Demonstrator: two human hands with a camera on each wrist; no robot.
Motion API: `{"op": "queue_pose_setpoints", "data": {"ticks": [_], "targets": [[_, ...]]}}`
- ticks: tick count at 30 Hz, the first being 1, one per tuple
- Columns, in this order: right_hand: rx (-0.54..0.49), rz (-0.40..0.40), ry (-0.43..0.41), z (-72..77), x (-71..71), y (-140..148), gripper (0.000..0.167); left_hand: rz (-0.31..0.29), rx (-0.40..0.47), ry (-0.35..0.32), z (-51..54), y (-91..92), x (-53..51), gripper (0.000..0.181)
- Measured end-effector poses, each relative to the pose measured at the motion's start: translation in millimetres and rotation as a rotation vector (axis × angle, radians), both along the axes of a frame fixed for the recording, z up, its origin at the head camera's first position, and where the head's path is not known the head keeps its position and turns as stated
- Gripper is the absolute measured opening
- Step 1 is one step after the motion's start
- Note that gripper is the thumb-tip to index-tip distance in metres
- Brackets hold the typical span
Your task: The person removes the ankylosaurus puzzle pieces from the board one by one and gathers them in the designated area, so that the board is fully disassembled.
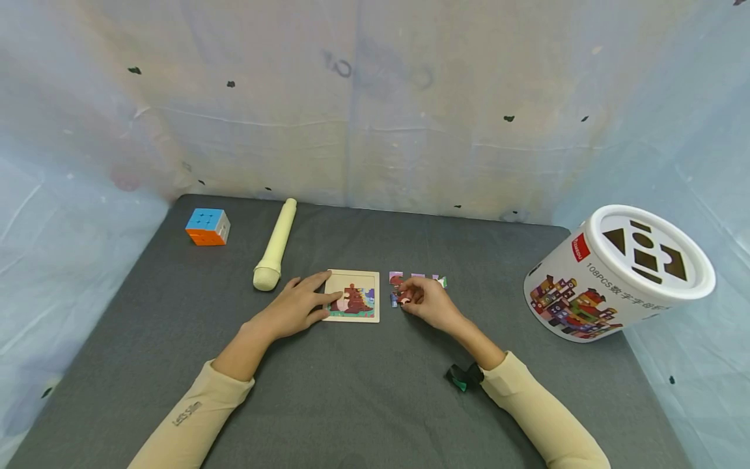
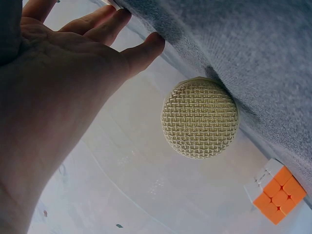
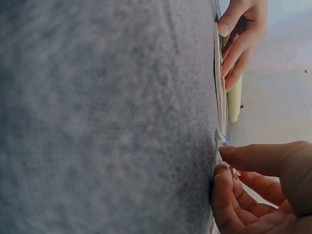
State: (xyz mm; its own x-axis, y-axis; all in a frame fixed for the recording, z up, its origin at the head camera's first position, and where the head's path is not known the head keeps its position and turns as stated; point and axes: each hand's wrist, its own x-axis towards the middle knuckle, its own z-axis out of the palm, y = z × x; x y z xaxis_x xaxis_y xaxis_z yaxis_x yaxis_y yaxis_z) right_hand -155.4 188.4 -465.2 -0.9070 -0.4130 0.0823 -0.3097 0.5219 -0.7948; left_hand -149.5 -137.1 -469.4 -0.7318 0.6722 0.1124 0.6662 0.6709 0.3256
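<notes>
My left hand (image 1: 297,305) rests at the left side of a square wooden puzzle board (image 1: 372,319), fingers fairly straight along its edge and over its face. Part of a red-brown dinosaur picture (image 1: 354,301) fills the lower portion of the board; the upper portion is bare wood. To the right of the board, my right hand (image 1: 430,303) pinches a small puzzle piece (image 1: 404,298) between thumb and fingers, low over the table. Other loose puzzle pieces (image 1: 396,277) lie around those fingers, partly hidden by the hand. The right wrist view has a pale corner of a piece (image 3: 221,136) at the thumb tip.
Behind my left hand lies a pale yellow microphone (image 1: 277,244), with a Rubik's cube (image 1: 206,228) farther left. A large white block bucket (image 1: 609,280) stands at the right on the grey-covered table (image 1: 363,404). Below my right wrist is a black-and-green object (image 1: 463,376).
</notes>
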Motion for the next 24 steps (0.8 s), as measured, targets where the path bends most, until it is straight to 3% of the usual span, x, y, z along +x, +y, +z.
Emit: {"op": "queue_pose_setpoints", "data": {"ticks": [11, 18, 24], "targets": [[0.146, 0.008, 0.152, 0.9, 1.4, 0.0, 0.026, -0.001, 0.001, 0.011, -1.1, 0.0, -0.4, 0.047], [0.129, 0.031, 0.126, 0.0, 1.7, -0.2, 0.024, 0.008, -0.009, -0.012, -0.2, 0.1, 0.0, 0.047], [0.153, 0.055, 0.165, -1.8, 1.1, 0.5, 0.023, 0.012, -0.009, -0.026, 1.1, 0.7, 0.5, 0.047]]}}
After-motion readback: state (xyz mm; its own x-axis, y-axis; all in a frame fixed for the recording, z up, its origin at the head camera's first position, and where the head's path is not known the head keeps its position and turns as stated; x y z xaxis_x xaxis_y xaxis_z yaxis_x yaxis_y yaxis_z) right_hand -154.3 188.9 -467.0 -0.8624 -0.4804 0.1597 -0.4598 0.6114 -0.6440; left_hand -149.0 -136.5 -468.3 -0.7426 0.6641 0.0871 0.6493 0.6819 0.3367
